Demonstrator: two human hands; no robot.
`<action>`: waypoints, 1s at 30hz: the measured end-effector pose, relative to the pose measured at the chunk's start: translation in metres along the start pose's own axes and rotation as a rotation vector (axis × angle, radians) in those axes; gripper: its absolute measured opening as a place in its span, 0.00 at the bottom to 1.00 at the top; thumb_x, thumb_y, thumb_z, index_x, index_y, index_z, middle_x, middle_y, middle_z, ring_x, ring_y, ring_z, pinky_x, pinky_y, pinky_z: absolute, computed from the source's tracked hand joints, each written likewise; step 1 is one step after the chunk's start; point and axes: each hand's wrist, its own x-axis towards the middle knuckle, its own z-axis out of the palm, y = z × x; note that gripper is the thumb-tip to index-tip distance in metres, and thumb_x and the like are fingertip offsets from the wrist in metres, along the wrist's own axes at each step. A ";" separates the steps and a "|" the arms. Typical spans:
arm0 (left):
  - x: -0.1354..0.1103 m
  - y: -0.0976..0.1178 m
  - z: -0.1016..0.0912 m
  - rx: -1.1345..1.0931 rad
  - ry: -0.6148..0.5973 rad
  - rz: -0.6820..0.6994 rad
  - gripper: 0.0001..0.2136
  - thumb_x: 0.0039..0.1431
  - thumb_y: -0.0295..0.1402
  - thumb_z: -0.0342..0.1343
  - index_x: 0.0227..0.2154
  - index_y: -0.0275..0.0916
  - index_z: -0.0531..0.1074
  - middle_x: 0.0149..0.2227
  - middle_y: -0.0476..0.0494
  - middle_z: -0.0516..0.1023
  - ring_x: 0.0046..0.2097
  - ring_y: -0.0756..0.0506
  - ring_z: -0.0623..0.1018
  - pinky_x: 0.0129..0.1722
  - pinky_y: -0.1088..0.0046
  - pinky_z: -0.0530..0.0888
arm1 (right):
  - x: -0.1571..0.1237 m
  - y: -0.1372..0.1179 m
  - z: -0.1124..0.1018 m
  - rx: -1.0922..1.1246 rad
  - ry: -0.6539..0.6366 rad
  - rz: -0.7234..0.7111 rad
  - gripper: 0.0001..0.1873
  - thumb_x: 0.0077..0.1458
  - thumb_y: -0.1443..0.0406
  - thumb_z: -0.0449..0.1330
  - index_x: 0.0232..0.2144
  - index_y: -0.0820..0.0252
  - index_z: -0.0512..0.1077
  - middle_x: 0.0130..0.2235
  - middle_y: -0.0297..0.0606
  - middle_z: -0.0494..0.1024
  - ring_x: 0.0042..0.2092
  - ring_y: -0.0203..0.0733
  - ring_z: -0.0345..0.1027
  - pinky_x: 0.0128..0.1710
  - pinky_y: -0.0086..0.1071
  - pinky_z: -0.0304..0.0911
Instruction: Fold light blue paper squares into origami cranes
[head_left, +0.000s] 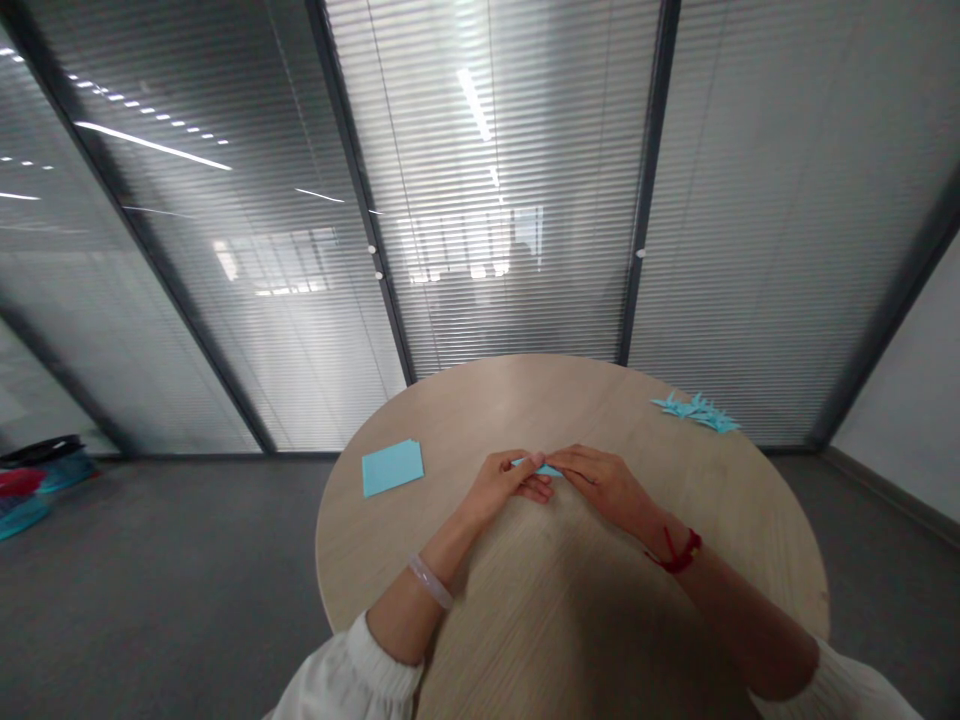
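My left hand [504, 484] and my right hand [600, 484] meet near the middle of a round light-wood table [570, 400]. Between their fingertips I pinch a narrow folded strip of light blue paper [546, 468], mostly hidden by my fingers. To the left lies a small stack of flat light blue paper squares [392, 467]. Several folded light blue paper cranes [696, 412] lie in a loose pile near the far right rim. A pale bangle [430, 581] circles my left wrist, and a red cord [679, 552] circles my right.
Behind the table stands a glass partition with closed slatted blinds [480, 180] and dark metal frames. Grey carpet [180, 560] surrounds the table. Colourful bags [37, 482] lie on the floor at the far left, against the partition.
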 end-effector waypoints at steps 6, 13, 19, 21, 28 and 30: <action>0.002 0.000 -0.002 0.074 0.034 0.075 0.20 0.46 0.48 0.63 0.28 0.33 0.75 0.26 0.43 0.80 0.27 0.46 0.79 0.31 0.70 0.76 | 0.001 -0.002 0.005 -0.011 0.099 0.075 0.15 0.61 0.62 0.52 0.47 0.51 0.74 0.46 0.38 0.79 0.47 0.44 0.72 0.49 0.38 0.66; 0.000 0.004 0.001 0.110 0.095 0.109 0.18 0.46 0.45 0.64 0.31 0.33 0.77 0.26 0.43 0.81 0.30 0.45 0.80 0.36 0.69 0.76 | 0.001 0.000 0.004 -0.045 0.148 0.058 0.14 0.60 0.59 0.55 0.44 0.55 0.75 0.41 0.39 0.80 0.42 0.43 0.73 0.44 0.35 0.67; 0.000 0.003 0.001 0.064 0.080 0.086 0.19 0.45 0.46 0.64 0.32 0.33 0.77 0.27 0.42 0.81 0.32 0.43 0.80 0.35 0.68 0.77 | 0.001 0.004 0.005 -0.082 0.174 0.018 0.13 0.61 0.59 0.54 0.41 0.54 0.76 0.37 0.39 0.80 0.39 0.42 0.73 0.40 0.34 0.68; 0.000 0.003 0.001 0.056 0.074 0.078 0.19 0.44 0.46 0.64 0.32 0.33 0.77 0.29 0.42 0.81 0.33 0.42 0.81 0.34 0.68 0.77 | 0.002 0.003 0.006 -0.076 0.193 0.053 0.12 0.60 0.59 0.55 0.39 0.54 0.77 0.36 0.39 0.80 0.38 0.42 0.73 0.39 0.34 0.68; -0.003 0.002 0.005 0.021 0.072 0.060 0.19 0.45 0.45 0.64 0.32 0.33 0.78 0.31 0.40 0.82 0.37 0.40 0.81 0.35 0.68 0.77 | 0.003 -0.001 0.012 0.040 0.265 0.231 0.11 0.55 0.59 0.58 0.33 0.57 0.77 0.33 0.38 0.79 0.34 0.40 0.72 0.34 0.30 0.67; -0.003 0.001 0.006 0.012 0.069 0.060 0.19 0.45 0.45 0.64 0.32 0.32 0.79 0.32 0.39 0.82 0.37 0.40 0.81 0.35 0.68 0.77 | 0.002 0.000 0.013 0.067 0.286 0.245 0.10 0.55 0.59 0.58 0.32 0.58 0.77 0.33 0.38 0.79 0.34 0.40 0.72 0.33 0.30 0.67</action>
